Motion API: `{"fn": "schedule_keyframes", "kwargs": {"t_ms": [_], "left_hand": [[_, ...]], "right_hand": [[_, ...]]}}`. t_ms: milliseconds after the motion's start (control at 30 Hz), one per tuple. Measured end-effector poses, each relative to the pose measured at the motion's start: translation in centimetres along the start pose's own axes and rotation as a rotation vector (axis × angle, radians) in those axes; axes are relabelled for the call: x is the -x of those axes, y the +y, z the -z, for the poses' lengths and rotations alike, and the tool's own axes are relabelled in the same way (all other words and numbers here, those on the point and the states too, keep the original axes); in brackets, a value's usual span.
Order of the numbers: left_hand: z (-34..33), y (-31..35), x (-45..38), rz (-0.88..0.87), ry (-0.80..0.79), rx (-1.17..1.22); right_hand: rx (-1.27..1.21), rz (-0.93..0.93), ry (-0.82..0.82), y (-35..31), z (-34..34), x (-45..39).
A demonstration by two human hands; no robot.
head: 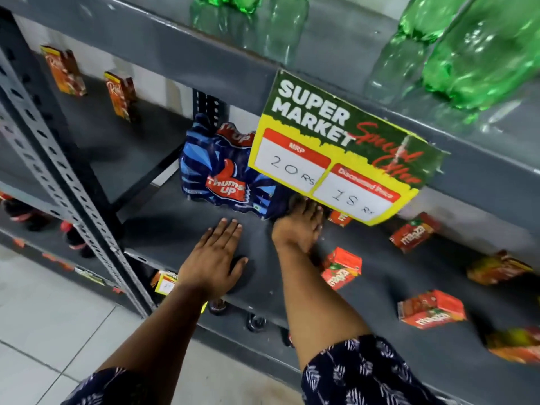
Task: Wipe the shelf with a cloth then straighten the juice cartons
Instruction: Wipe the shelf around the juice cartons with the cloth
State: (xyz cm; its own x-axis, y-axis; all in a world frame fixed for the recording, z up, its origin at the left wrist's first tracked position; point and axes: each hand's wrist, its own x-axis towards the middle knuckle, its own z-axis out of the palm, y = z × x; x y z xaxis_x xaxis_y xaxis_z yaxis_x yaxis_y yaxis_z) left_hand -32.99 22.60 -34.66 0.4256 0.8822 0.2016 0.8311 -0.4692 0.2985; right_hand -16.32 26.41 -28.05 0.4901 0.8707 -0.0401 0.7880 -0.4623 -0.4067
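Note:
My left hand [213, 258] lies flat, palm down, on the grey metal shelf [163, 229]. A dark patch [244, 276] shows under its palm and thumb; I cannot tell whether it is a cloth or a shadow. My right hand [301, 223] reaches further back, fingers stretched out against the lower right corner of a blue Thums Up pack [225, 173], fingertips partly hidden by a hanging price sign [336, 150]. Several red Maaza juice cartons lie tilted and scattered to the right: one by my right wrist [342, 267], one nearer the front [432, 309], one further back [415, 232].
Green plastic bottles [467, 54] stand on the shelf above. Two upright brown juice cartons [62, 70] [119, 95] sit in the left bay, beyond a perforated steel post [73, 185]. Dark bottles show on the lower shelf [254, 321]. The floor is pale tile [43, 317].

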Motion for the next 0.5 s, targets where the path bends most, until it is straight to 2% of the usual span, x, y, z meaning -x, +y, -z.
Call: {"fn": "schedule_keyframes", "kwargs": {"t_ms": [100,367,500], "left_hand": [[-0.1,-0.1,0.0,-0.009,0.002,-0.005],[-0.1,0.4,0.4,-0.01,0.001,-0.07],[0.2,1.6,1.6,0.06,-0.011,-0.111]], "right_hand": [[-0.007,-0.035,0.094,1.9,-3.2,0.9],[-0.067,0.16,0.035,3.9,-3.9,10.4],[-0.093,0.298,-0.017,6.7,-2.6,13.7]]}}
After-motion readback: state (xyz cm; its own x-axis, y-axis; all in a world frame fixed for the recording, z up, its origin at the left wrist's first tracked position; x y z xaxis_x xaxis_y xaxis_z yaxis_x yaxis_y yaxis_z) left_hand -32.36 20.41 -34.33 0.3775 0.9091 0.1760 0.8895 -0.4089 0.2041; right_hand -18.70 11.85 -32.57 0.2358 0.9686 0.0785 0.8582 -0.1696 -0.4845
